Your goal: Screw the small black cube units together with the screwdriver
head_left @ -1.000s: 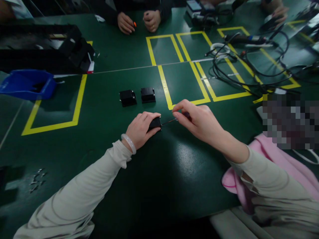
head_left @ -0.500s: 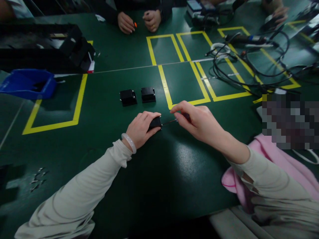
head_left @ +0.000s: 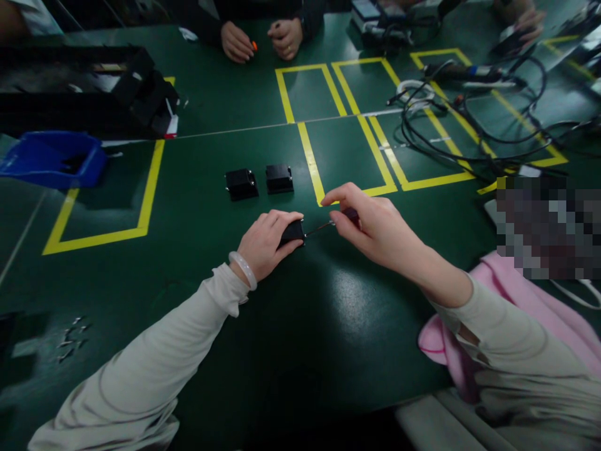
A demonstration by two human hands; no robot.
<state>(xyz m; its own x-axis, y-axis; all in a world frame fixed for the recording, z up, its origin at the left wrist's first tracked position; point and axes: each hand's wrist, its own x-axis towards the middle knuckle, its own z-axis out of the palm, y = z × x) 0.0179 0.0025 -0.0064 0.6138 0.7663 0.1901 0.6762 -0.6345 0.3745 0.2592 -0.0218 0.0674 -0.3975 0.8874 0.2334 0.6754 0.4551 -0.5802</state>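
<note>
My left hand (head_left: 265, 241) is closed around a small black box (head_left: 293, 232) and holds it against the green table. Screw heads show at the box's right end. In my right hand (head_left: 370, 228) is a screwdriver (head_left: 350, 215) with a dark handle, its thin shaft slanting down to the left. The shaft's tip meets a screw at the box's right end. Just beyond my left hand lie two similar black boxes, one (head_left: 241, 183) on the left and another (head_left: 279, 178) beside it, with screws at their ends.
Loose screws (head_left: 70, 341) lie at the lower left. At the left stand a blue bin (head_left: 89, 166) and a long black tray (head_left: 136, 94). Cables (head_left: 469, 138) tangle at the right, above a pink cloth (head_left: 498, 282). Another person's hands (head_left: 286, 39) rest across the table.
My right hand has risen slightly and its fingers have shifted on the screwdriver, so more of the handle shows. The left hand and the box stay in place.
</note>
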